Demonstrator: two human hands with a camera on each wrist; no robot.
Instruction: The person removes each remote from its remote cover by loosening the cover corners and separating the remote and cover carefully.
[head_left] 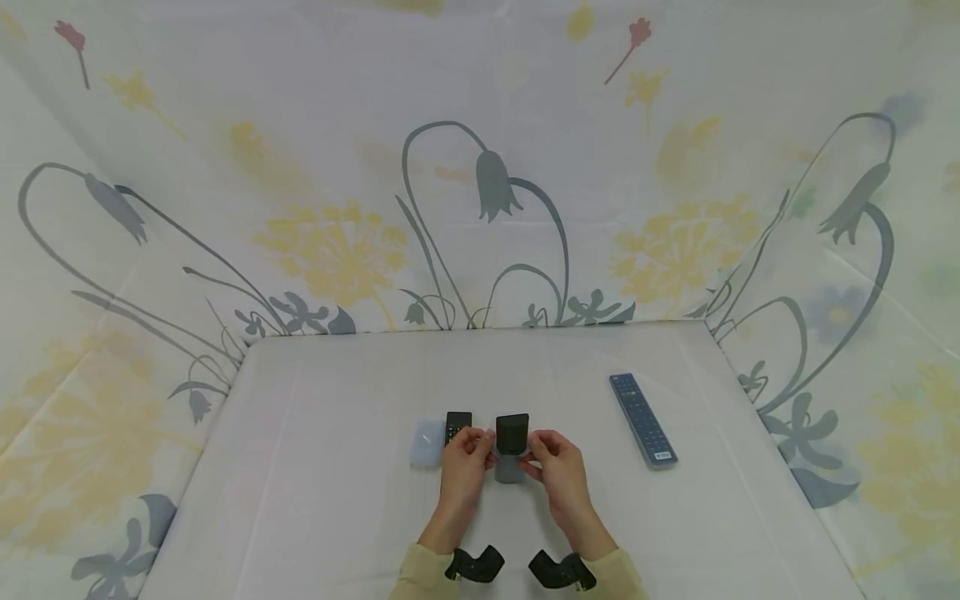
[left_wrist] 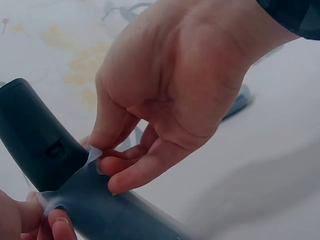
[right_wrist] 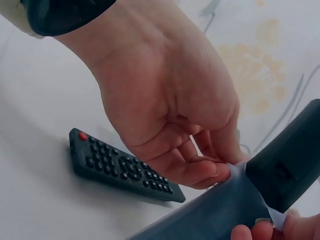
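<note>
Both hands work at a dark remote control (head_left: 512, 433), which is partly inside a thin translucent plastic sleeve (head_left: 508, 471). My left hand (head_left: 467, 462) pinches one side of the sleeve's mouth, and my right hand (head_left: 564, 472) pinches the opposite side. The left wrist view shows the right hand (left_wrist: 170, 80) at the sleeve's edge, the remote's bare end sticking out with a latch (left_wrist: 55, 148) on its face. From the right wrist, the left hand (right_wrist: 165, 90) appears large, fingertips on the sleeve. The remote's other end lies under the film.
Left of the hands, a black remote with a red button (right_wrist: 127, 165) lies on the white table (head_left: 322, 500), beside a pale blue packet (head_left: 428, 443). A longer bluish remote (head_left: 642, 421) rests to the right. Flower-printed cloth (head_left: 517, 275) rises around the table's back and sides.
</note>
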